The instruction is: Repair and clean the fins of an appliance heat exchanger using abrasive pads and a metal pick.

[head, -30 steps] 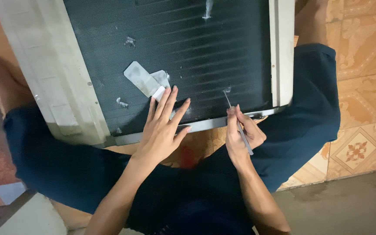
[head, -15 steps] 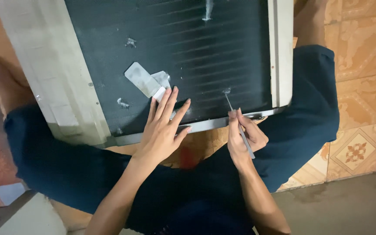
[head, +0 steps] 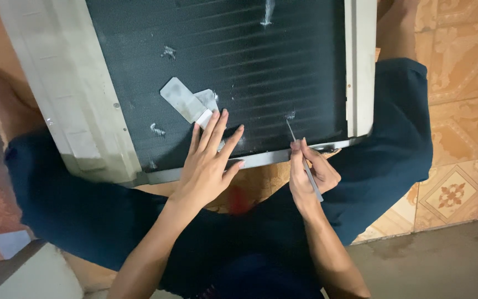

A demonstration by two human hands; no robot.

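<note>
right hand (head: pixel 312 176) pinches thin metal tool (head: pixel 304 159), tip on dark finned coil (head: pixel 261 66); left hand (head: pixel 208 163) flat, fingers spread.

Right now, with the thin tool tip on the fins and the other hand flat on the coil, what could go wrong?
1. The thin metal tool in the right hand touches the dark finned coil at its tip; a slip could bend more fins, and pale scuffed spots already show.
2. The left hand lies flat on the fins; pressing may flatten them or nick fingers.
3. The unit's white frame appears to rest over the legs and could shift.
</note>
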